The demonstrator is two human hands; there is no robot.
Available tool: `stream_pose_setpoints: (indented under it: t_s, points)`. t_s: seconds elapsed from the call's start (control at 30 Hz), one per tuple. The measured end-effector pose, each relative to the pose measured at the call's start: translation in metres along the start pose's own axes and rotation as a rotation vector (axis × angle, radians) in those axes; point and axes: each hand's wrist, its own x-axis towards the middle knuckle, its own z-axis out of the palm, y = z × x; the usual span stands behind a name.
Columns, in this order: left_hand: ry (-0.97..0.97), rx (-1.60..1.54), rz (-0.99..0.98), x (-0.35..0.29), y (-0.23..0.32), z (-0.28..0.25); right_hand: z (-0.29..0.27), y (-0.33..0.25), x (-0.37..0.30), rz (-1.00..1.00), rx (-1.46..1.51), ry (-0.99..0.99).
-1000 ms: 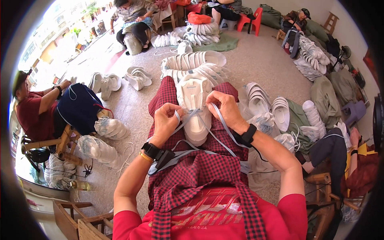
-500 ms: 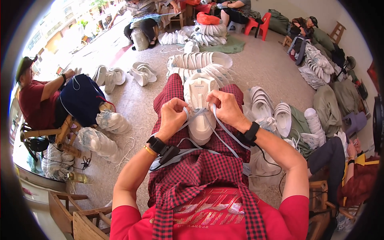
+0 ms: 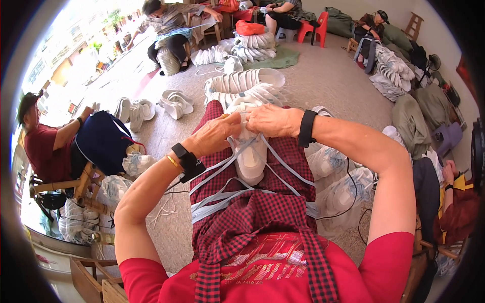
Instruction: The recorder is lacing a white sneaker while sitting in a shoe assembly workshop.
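A white sneaker [image 3: 251,160] rests on my lap with its toe toward me. Pale blue-grey shoelaces [image 3: 288,166] cross over its front and trail down both sides onto my thighs. My left hand [image 3: 214,135] is at the upper part of the shoe, thumb and fingers pinched together. Beside it my right hand [image 3: 273,120] is closed too, its fingertips almost meeting the left ones over the tongue area. What the fingertips grip is hidden by the hands. More pale laces [image 3: 222,202] lie in a bundle across my lap.
Rows of white shoes [image 3: 242,81] stand on the floor ahead of my knees. Bagged shoes [image 3: 341,194] lie by my right leg. A person in dark red [image 3: 53,136] sits at the left; others sit farther back. A red chair [image 3: 313,31] stands behind.
Both hands have moved up the shoe and closer together, from holding the laces apart to meeting near the tongue. My elbows have spread outward. The laces now hang loose below the hands.
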Motion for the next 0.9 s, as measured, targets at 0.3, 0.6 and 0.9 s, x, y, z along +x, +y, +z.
stream_pose_setpoints:
  t_s: [0.3, 0.6, 0.9]
  points:
    - [-0.212, -0.082, -0.088, 0.005, -0.015, -0.007, 0.019, 0.009, -0.009, 0.142, 0.331, -0.157]
    - [-0.113, -0.026, -0.454, 0.018, -0.014, 0.014, 0.006, 0.01, 0.014, 0.332, 0.423, -0.29]
    - [0.016, -0.106, -0.312, 0.005, -0.017, 0.031, 0.011, 0.007, 0.002, 0.758, 1.24, 0.405]
